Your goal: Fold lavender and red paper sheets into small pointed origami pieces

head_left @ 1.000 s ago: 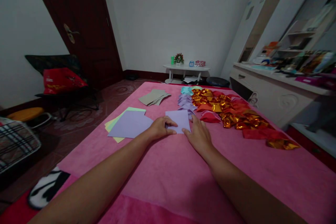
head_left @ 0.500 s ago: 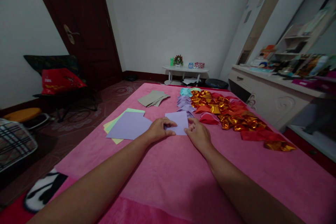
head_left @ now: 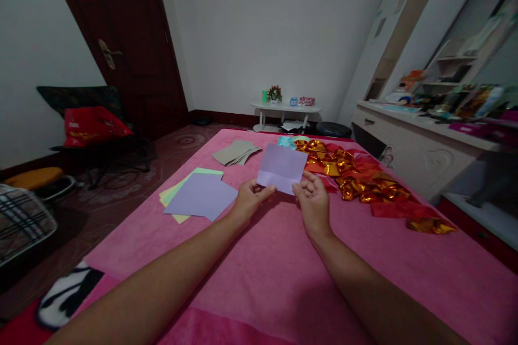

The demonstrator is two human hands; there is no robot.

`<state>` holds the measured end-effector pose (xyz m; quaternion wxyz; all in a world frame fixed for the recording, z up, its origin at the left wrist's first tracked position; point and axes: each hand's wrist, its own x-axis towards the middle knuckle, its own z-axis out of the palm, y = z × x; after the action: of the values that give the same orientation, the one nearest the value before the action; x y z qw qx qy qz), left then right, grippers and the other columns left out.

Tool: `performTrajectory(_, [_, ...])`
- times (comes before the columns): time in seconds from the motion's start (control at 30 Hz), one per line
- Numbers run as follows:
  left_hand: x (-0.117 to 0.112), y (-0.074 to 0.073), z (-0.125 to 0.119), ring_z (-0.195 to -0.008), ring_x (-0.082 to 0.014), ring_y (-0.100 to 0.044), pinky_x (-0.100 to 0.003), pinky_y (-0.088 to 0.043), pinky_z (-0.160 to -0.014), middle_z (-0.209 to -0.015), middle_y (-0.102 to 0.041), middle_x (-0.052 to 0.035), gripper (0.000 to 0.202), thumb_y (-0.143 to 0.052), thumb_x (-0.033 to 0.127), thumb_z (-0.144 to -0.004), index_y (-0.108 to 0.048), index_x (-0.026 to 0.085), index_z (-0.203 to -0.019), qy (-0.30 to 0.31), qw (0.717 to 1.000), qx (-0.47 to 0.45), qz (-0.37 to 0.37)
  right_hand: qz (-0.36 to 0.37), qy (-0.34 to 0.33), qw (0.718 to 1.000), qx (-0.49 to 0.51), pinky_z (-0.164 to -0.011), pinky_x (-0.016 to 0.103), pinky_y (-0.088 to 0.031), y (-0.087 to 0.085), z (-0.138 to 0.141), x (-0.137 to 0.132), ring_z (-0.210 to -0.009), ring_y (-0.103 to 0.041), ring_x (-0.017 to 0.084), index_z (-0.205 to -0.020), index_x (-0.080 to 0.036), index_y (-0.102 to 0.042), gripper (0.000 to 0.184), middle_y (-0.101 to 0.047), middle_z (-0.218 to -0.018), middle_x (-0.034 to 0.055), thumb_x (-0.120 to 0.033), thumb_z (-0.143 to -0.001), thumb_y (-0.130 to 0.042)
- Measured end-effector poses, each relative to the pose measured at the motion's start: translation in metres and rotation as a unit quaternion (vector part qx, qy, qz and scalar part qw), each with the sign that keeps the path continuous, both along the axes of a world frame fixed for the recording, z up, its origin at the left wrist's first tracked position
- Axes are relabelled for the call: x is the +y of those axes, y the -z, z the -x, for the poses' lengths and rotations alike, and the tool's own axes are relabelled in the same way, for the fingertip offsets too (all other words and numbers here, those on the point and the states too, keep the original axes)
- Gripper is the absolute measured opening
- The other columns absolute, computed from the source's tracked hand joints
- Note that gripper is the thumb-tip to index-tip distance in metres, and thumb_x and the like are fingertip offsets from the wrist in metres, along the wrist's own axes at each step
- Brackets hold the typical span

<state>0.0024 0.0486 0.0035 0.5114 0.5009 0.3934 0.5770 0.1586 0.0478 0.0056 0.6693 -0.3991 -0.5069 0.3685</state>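
A purple sheet of paper (head_left: 282,164) is held up between my two hands, tilted toward me, with a crease across its lower part. My left hand (head_left: 251,199) pinches its lower left corner with thumb and fingers. At the lower right corner, my right hand (head_left: 313,202) grips the edge the same way. Left of my hands lie larger purple sheets (head_left: 198,194) on top of green and yellow ones (head_left: 174,192). Farther back is a fanned stack of grey paper pieces (head_left: 237,152). Folded gold foil pieces (head_left: 356,186) and red ones (head_left: 394,208) lie in rows to the right.
Everything lies on a pink cloth-covered surface (head_left: 259,269). A small white table (head_left: 285,107) stands by the far wall, a dresser (head_left: 421,132) with many items at right. On the left are a chair with a red bag (head_left: 95,125) and a door (head_left: 129,38).
The purple sheet has been raised off the cloth and tipped up, unfolding to show a crease. Both hands have shifted to its lower corners. It now hides the folded purple pieces behind it.
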Motion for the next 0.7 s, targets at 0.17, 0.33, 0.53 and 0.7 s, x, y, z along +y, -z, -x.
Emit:
performTrajectory(0.17, [-0.003,-0.002,-0.006,-0.047,-0.0049,-0.043,-0.018,-0.031,-0.047,-0.054,-0.055,0.0037,0.033,-0.079,0.038,-0.061,-0.062,0.011,-0.069,-0.034,0.997,-0.068,-0.001,0.025,-0.055,0.998,0.017,-0.045,0.019,-0.031,0.004,-0.001,0.001,-0.047,-0.042,0.008,-0.107,-0.020,-0.052,0.039,-0.048,-0.058,-0.0088,-0.036,-0.075,-0.067])
performTrajectory(0.33, [0.001,0.001,-0.002,-0.051,-0.0045,-0.043,-0.018,-0.033,-0.050,-0.060,-0.055,0.0038,0.030,-0.079,0.035,-0.062,-0.062,0.012,-0.071,-0.018,0.994,-0.110,-0.003,0.058,-0.103,0.993,-0.019,-0.043,0.020,-0.027,0.008,-0.002,0.002,-0.043,-0.037,0.006,-0.061,-0.017,-0.051,0.032,-0.046,-0.050,-0.0064,-0.042,-0.076,-0.066])
performTrajectory(0.53, [-0.008,-0.005,-0.011,-0.050,-0.0059,-0.046,-0.019,-0.037,-0.050,-0.058,-0.055,0.0010,0.031,-0.077,0.037,-0.065,-0.062,0.010,-0.069,0.027,0.993,-0.115,0.007,0.059,-0.108,0.992,-0.022,-0.041,0.020,-0.029,0.007,0.003,-0.002,-0.042,-0.040,0.007,-0.060,-0.018,-0.052,0.032,-0.051,-0.052,-0.0050,-0.043,-0.073,-0.068])
performTrajectory(0.7, [-0.014,-0.008,-0.016,-0.058,-0.0106,-0.054,-0.022,-0.042,-0.052,-0.069,-0.064,-0.0042,0.029,-0.075,0.035,-0.068,-0.066,0.011,-0.080,0.036,0.997,-0.040,-0.051,0.063,-0.155,0.984,-0.055,-0.042,0.020,-0.032,0.009,0.004,-0.005,-0.043,-0.043,0.007,-0.063,-0.018,-0.056,0.030,-0.053,-0.053,-0.0041,-0.043,-0.077,-0.065])
